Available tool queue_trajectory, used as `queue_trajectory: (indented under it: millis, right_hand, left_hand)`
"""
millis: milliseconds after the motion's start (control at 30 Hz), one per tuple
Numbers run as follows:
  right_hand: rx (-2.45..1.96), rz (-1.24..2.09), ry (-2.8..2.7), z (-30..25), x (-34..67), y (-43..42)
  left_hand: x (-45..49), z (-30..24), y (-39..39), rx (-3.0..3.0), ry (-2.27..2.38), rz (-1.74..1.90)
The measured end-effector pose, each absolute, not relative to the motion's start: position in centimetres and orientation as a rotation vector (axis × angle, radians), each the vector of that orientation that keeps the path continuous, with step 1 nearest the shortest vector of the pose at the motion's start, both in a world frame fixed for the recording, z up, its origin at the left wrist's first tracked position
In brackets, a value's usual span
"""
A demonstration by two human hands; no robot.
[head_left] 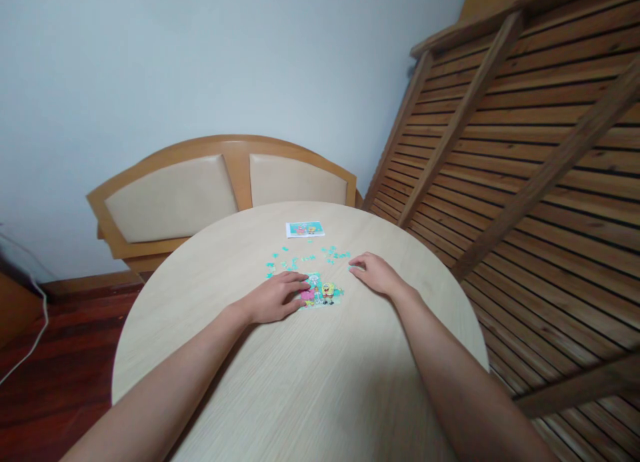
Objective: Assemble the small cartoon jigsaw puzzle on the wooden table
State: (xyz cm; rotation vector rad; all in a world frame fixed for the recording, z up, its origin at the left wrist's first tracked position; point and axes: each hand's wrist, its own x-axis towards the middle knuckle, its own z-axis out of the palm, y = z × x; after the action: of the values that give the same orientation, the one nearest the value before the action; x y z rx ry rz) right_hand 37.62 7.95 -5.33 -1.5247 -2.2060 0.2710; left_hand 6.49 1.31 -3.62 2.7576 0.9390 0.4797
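Observation:
A partly assembled jigsaw puzzle with cartoon figures in yellow, pink and teal lies flat on the round table. My left hand rests on its left side, fingers spread and covering part of the picture. To the right of the puzzle, my right hand has its thumb and index finger bent toward each other at a small teal puzzle piece, partly hidden by the fingertips. Loose teal puzzle pieces lie scattered beyond the puzzle, several of them close to the right fingertips.
Farther back on the table lies a picture card with a similar cartoon scene. A wooden headboard with cream panels stands behind the table, against the wall. Slatted wooden boards lean at the right. A white cable hangs at the left.

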Motion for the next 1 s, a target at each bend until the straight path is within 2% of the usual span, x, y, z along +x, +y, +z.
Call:
queue_trajectory:
  millis: [367,600,733,1000]
  right_hand:
    - [-1.518,0.14,-2.262,-5.6,36.0,7.4]
    - [-1.45,0.25,-2.374,-6.8,34.7,7.2]
    - [-1.415,0.227,-2.367,-6.1,34.6,7.0]
    - [-1.406,0.19,-2.341,-4.9,35.6,7.1]
  left_hand:
    - [6.5,-3.6,1.1,2.707,0.958,0.504]
    - [5.1,-3.8,2.4,2.721,1.2,0.516]
    - [4.3,-3.6,2.8,2.666,1.36,0.481]
    - [4.0,-3.7,3.3,2.659,1.376,0.45]
